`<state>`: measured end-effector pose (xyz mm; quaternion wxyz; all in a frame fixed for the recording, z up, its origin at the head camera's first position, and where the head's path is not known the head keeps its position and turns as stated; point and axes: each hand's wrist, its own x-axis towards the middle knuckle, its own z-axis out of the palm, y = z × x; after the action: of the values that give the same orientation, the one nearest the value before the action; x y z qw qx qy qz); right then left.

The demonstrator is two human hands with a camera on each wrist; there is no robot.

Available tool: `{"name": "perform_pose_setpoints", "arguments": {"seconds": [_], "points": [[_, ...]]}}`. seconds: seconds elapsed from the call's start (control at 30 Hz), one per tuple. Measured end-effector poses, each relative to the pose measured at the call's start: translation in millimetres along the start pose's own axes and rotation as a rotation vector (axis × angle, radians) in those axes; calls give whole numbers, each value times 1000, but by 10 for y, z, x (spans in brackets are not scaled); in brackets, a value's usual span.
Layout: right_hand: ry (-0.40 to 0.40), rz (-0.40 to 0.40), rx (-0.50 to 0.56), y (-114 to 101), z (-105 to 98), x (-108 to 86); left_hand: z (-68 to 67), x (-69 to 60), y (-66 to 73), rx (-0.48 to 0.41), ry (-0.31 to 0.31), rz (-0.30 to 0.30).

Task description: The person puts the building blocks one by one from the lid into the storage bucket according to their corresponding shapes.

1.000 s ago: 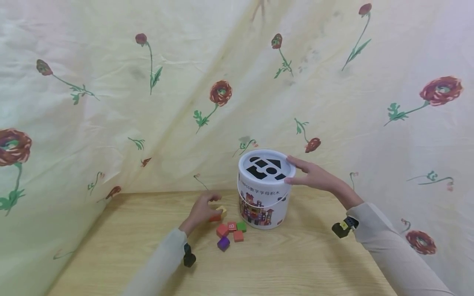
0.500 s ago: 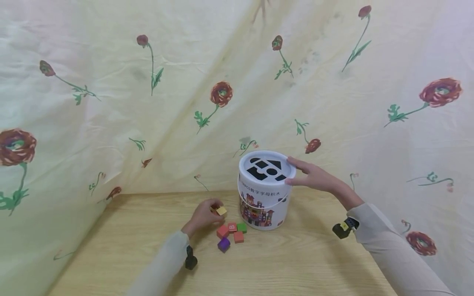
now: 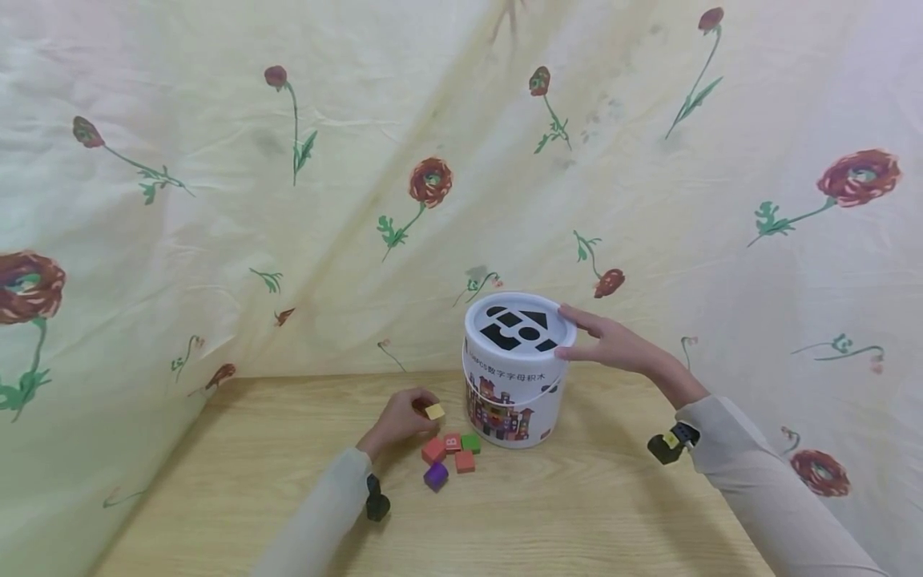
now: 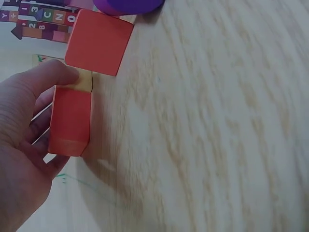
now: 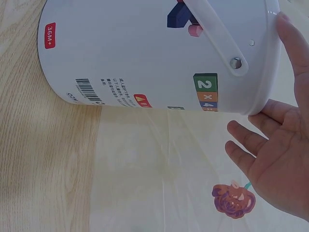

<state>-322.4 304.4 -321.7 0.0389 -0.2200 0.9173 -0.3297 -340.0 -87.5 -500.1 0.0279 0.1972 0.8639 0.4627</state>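
My left hand [image 3: 404,418] pinches a yellow block [image 3: 435,411] at the left of the bucket [image 3: 510,401]. In the left wrist view, the thumb of this hand [image 4: 29,125] lies on the yellow block [image 4: 84,81], and a red block [image 4: 70,118] sits against it in front of the fingers. My right hand [image 3: 613,344] rests on the right side of the bucket's lid rim, thumb in front and a finger behind. Seen from the right wrist, its thumb and one finger [image 5: 270,113] touch the white rim, while other fingers hang off it.
Red blocks [image 3: 434,450], a green block [image 3: 470,443] and a purple block [image 3: 436,476] lie on the wooden table [image 3: 548,521], in front of and left of the bucket. A flowered cloth [image 3: 346,200] hangs behind the table.
My left hand came back from the yellow block's spot, then closed around it, with the block now turned at the fingertips. The right hand and the bucket have stayed still.
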Motion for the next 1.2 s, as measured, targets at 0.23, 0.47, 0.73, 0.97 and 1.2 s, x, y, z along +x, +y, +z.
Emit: {"name": "perform_pose_setpoints", "arguments": {"seconds": [0.23, 0.47, 0.73, 0.97, 1.2], "points": [[-5, -2, 4, -8, -2, 10, -42, 17, 67, -32, -24, -20], [-5, -9, -9, -17, -1, 6, -175, 32, 193, -96, -22, -40], [-3, -10, -11, -4, -5, -2, -417, 80, 424, -44, -77, 45], [-5, -7, -10, 4, 2, 0, -650, 108, 658, -57, -101, 150], [-4, -6, -5, 6, 2, 1, -916, 85, 972, -82, -96, 143]]}}
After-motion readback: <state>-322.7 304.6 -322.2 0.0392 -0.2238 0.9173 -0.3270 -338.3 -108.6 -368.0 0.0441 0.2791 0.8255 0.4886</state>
